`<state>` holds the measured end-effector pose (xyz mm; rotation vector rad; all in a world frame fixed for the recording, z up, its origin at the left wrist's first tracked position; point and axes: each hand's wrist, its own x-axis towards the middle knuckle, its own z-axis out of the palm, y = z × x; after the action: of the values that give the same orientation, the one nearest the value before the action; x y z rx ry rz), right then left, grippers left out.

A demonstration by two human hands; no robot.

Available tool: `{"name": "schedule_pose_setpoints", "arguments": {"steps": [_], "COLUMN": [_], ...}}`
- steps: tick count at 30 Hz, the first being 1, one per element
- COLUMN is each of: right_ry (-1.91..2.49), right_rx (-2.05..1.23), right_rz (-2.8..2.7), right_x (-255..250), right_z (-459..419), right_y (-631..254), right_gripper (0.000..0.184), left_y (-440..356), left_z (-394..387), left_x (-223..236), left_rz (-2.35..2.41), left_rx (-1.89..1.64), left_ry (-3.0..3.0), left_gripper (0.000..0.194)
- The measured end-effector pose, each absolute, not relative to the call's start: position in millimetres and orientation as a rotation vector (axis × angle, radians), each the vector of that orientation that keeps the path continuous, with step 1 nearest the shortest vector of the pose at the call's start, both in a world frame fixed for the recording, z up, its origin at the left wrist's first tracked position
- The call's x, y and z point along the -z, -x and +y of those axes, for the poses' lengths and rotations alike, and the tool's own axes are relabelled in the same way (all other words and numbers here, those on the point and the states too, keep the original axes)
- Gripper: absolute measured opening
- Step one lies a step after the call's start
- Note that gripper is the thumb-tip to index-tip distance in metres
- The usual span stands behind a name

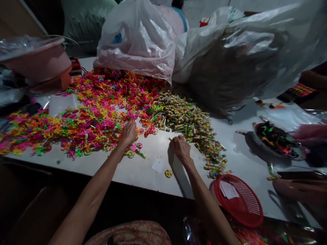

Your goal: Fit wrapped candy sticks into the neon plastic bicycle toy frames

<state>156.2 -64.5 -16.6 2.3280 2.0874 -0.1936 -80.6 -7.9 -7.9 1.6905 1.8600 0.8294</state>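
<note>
Beside the neon toy pile (84, 115), the left hand (128, 133) rests curled on its edge, the right hand (181, 148) pinches a small stick (170, 139), with bare bench (153, 170) between them.

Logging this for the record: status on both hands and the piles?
Left hand in neon toy pile. Right hand pinching a small stick beside candy pile. Red basket nearby.

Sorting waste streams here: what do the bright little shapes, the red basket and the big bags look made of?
Bright shapes: likely moulded plastic, neon colours, thin outlines. Red basket: rigid plastic, by its fine slotted mesh. Bags: thin plastic film, translucent, crinkled and glossy.
</note>
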Motion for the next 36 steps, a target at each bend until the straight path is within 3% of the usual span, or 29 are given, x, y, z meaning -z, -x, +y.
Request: {"name": "schedule_pose_setpoints", "arguments": {"steps": [5, 7, 11, 14, 17, 23, 26, 34, 36], "right_ry": [-2.579, -2.705, -2.577, -2.351, -2.221, -2.485, -2.357, -2.217, -2.157], "right_rx": [0.587, 1.054, 2.35, 2.807, 2.88, 2.735, 2.792, 2.663, 2.5], "right_rz": [2.344, 2.428, 2.153, 1.979, 1.976, 1.978, 1.932, 2.189, 2.367], "right_x": [21.5, 21.3, 14.9, 7.5, 3.7, 7.2, 7.1, 3.1, 4.2], "right_z": [-83.2, -89.4, -98.0, -102.1, -107.3, -124.7, -131.8, -122.8, -123.1], "right_y": [-144.8, -135.0, -108.8, -92.7, -85.3, -86.3, -83.6, -77.7, -80.3], "right_gripper": [0.017, 0.017, 0.033, 0.044, 0.042, 0.041, 0.032, 0.024, 0.024], "left_y": [82.7, 80.5, 73.2, 67.0, 63.8, 71.2, 70.3, 67.0, 69.7], "left_z": [-20.0, -31.2, -60.8, -81.6, -95.1, -102.3, -105.0, -116.1, -117.8], "left_x": [5.4, 0.9, -6.2, -6.6, -3.2, 1.9, 1.6, 8.9, 9.2], "left_rz": [1.764, 1.571, 1.167, 1.118, 1.156, 1.165, 1.136, 1.051, 1.047], "left_rx": [-1.003, -1.142, -1.219, -1.183, -1.19, -1.366, -1.429, -1.252, -1.244], "left_ry": [-1.468, -1.182, -0.665, -0.575, -0.587, -0.407, -0.339, -0.337, -0.312], "left_gripper": [0.029, 0.031, 0.041, 0.037, 0.036, 0.031, 0.034, 0.041, 0.041]}}
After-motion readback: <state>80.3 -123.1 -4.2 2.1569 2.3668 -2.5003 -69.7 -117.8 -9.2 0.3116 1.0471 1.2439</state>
